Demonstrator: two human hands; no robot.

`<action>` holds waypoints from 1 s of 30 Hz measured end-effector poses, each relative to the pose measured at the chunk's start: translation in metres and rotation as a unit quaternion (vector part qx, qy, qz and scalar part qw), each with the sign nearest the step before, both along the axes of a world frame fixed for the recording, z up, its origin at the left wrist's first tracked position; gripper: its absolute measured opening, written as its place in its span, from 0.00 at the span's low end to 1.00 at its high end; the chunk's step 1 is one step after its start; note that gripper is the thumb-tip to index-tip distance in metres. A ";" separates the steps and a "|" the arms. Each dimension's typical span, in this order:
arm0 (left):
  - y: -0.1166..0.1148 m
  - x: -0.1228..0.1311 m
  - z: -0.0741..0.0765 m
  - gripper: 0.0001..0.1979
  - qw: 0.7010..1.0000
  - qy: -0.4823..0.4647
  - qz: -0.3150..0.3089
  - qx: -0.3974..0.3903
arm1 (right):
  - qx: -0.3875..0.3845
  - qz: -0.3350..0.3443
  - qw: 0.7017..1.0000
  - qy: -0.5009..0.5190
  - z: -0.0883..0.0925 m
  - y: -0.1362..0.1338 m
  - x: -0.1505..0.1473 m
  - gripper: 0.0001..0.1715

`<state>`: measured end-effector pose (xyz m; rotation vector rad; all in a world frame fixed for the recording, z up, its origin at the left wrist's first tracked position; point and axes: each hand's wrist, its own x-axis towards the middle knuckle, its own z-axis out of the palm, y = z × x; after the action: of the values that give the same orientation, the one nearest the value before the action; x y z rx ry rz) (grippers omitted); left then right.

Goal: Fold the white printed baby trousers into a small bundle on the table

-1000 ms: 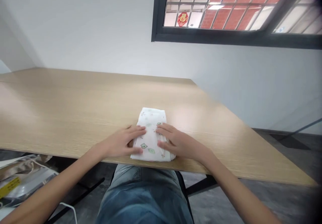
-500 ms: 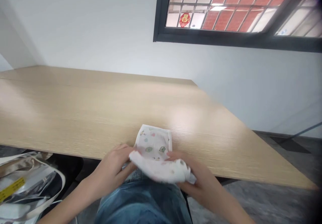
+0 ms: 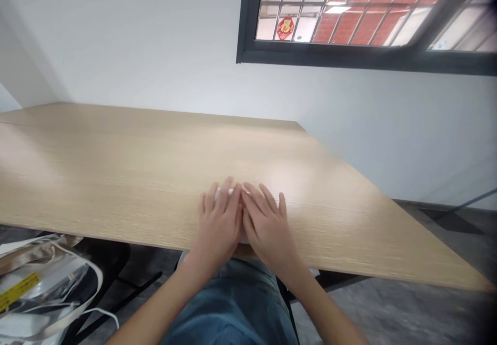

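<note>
Both of my hands lie side by side, palms down, at the near part of the table. Beneath them is a white cloth with a small print (image 3: 244,237), mostly covered; only slivers of it show between the hands and by the fingertips. My left hand (image 3: 220,223) presses flat on its left half with the fingers spread. On the other half rests my right hand (image 3: 267,223), fingers likewise stretched out and apart. The two index fingers nearly meet at the cloth's far edge.
The pale wooden table (image 3: 135,164) runs to the wall, its right edge slanting away. At lower left, a bag of packaged items (image 3: 42,293) with a looped strap sits on a black chair (image 3: 112,254). A barred window (image 3: 341,19) is above.
The cloth's near part, held up half a second ago, is now folded down onto the rest. Both hands have moved forward and inward and flattened on top of it.
</note>
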<state>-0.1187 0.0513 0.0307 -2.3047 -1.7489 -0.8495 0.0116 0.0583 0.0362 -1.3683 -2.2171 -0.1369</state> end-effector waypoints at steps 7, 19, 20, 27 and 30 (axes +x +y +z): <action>0.000 -0.037 -0.018 0.24 0.989 -0.025 -0.057 -0.135 | -0.130 0.017 0.989 0.074 -0.008 0.004 0.041 0.27; 0.034 -0.036 0.027 0.20 0.982 -0.074 -0.070 -0.161 | -0.068 0.081 0.984 0.144 0.004 -0.071 0.009 0.15; 0.045 -0.030 0.030 0.17 0.981 -0.059 -0.095 -0.161 | -0.070 0.080 0.984 0.145 0.003 -0.068 0.004 0.15; 0.033 -0.033 0.008 0.17 0.973 -0.124 -0.082 -0.176 | -0.101 -0.002 0.986 0.134 0.005 -0.005 0.025 0.18; 0.011 -0.038 -0.007 0.17 0.972 -0.161 -0.048 -0.166 | -0.107 0.014 0.984 0.141 -0.003 0.015 0.023 0.17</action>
<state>-0.1570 0.0623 0.0233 -2.5980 -2.0627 -1.0734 0.0347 0.0728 0.0335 -1.3694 -2.0558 0.2957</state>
